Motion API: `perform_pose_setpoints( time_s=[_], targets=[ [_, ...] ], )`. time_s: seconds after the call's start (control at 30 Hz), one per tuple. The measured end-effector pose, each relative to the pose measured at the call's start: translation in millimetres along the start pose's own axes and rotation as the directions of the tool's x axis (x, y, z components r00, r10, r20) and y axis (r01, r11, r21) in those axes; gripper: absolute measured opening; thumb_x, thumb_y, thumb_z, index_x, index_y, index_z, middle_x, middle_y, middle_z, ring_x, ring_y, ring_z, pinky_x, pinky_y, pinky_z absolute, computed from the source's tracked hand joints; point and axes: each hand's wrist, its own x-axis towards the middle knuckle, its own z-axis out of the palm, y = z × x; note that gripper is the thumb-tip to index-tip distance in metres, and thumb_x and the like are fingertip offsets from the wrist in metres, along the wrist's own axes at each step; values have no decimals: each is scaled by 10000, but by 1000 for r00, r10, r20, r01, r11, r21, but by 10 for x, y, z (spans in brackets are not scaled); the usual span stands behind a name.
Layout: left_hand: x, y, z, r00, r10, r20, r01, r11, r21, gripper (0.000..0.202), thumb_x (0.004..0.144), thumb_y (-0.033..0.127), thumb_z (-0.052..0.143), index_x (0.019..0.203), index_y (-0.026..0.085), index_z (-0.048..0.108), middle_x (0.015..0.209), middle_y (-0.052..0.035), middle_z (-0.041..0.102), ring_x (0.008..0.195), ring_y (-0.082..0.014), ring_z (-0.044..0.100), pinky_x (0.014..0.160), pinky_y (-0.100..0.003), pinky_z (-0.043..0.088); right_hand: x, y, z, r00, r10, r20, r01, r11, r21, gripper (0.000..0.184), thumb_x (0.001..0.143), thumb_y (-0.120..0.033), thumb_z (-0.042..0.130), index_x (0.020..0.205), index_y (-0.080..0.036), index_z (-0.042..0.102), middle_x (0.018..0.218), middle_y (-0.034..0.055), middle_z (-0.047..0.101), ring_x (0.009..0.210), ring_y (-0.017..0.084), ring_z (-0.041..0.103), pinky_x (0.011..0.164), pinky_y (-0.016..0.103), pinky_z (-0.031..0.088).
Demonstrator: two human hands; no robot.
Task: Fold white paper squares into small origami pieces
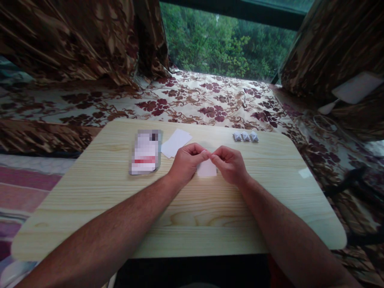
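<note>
Both hands are at the middle of the wooden table [210,216], knuckles up, meeting over a small white paper [206,169]. The left hand [186,161] has its fingers curled tight, thumb and forefinger pinched on the paper's upper edge. The right hand [230,164] is likewise curled, its fingertips closed on the same edge and touching those of the left. The paper hangs below the pinch, its lower part at or just above the tabletop; contact cannot be confirmed. Just left of the left hand lies a loose white sheet [176,142], partly over a printed packet [145,152]. Three small folded paper pieces [245,137] sit in a row beyond the right hand, apart from it.
</note>
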Motion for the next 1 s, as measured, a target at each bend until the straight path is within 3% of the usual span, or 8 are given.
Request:
perform_pose_setpoints(
  time_s=[0.7,1.0],
  targets=[
    [-19,49,31,990,-137,25,138,950,-281,305,567,230,857,624,164,565,581,37,606,528,-102,540,535,-250,420,-3,-16,6,997,-76,19,77,995,-59,216,828,-275,622,648,-191,538,548,-42,479,510,97,394,495,253,313],
    [1,18,-8,999,-52,15,54,989,-136,273,611,280,847,650,162,604,605,34,597,552,-87,519,551,-238,396,-5,-16,9,998,-57,5,58,997,-53,214,819,-263,627,639,-186,541,534,-46,471,499,91,382,481,248,293]
  ],
)
